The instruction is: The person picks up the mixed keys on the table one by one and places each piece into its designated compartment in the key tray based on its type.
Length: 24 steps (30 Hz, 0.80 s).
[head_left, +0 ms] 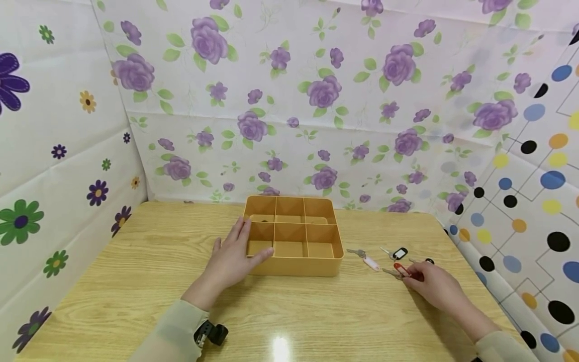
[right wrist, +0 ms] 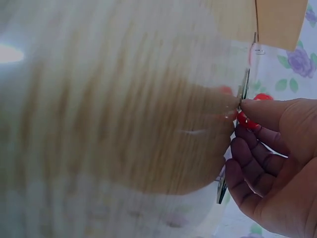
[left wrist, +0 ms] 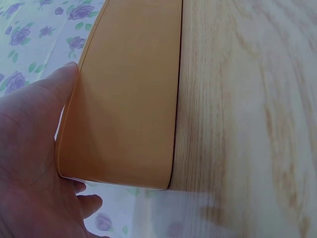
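My left hand (head_left: pixel 228 264) rests on the near left corner of an orange-yellow divided box (head_left: pixel 294 266). Its thumb lies over the front rim and the fingers extend along the left side. In the left wrist view the thumb (left wrist: pixel 64 79) touches the top edge of the box's wall (left wrist: pixel 124 99). Over at the right, my right hand (head_left: pixel 436 286) pinches a key with a red tag (head_left: pixel 401 270) between thumb and forefinger, low over the table. The right wrist view shows the red tag (right wrist: pixel 246 120) at the fingertips, partly hidden, while the other fingers curl below.
Between box and right hand lies a key with a pale pink-white tag (head_left: pixel 371 263). Behind it is a key with a black-rimmed tag (head_left: pixel 400 253). Another black tag (head_left: pixel 429 261) shows partly behind the right hand. Flower-patterned cloth (head_left: pixel 289 125) stands behind the wooden table (head_left: pixel 294 317).
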Each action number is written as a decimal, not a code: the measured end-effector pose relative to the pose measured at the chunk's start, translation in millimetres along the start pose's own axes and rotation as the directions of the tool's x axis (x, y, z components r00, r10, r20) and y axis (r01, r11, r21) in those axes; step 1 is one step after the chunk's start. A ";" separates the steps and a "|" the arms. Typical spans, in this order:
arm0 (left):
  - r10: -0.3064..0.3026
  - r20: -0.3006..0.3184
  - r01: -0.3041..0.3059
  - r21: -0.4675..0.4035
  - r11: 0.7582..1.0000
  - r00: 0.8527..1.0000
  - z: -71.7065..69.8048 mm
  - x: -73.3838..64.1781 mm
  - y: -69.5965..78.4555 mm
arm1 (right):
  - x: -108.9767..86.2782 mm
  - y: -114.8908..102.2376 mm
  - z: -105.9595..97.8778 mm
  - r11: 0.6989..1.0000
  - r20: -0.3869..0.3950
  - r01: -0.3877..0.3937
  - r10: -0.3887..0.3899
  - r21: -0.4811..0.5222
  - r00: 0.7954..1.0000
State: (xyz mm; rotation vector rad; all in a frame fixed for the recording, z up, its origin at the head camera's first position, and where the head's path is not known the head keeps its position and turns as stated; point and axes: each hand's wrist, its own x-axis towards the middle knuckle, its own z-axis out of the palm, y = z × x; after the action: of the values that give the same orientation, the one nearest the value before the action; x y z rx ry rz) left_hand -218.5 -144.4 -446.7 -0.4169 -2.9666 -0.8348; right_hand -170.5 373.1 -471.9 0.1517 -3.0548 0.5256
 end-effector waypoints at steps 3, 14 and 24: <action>-0.001 0.000 0.001 0.002 1.000 1.000 -1.3 0.1 0.5 | -0.3 -0.7 0.6 1.000 -0.019 0.011 -0.011 -0.019 1.000; 0.008 -0.020 -0.008 0.021 1.000 1.000 0.7 1.2 -2.1 | 2.1 5.6 2.2 1.000 -0.005 -0.026 0.026 0.006 1.000; 0.009 -0.020 -0.009 0.013 1.000 1.000 0.5 0.0 -1.9 | 5.6 1.3 -4.1 0.995 0.003 -0.073 0.073 0.072 0.997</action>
State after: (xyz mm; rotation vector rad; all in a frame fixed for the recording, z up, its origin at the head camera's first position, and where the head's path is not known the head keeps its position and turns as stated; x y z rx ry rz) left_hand -219.0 -145.7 -448.0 -0.4178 -2.9475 -0.8142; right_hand -176.2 375.2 -468.2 0.0416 -3.0527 0.6398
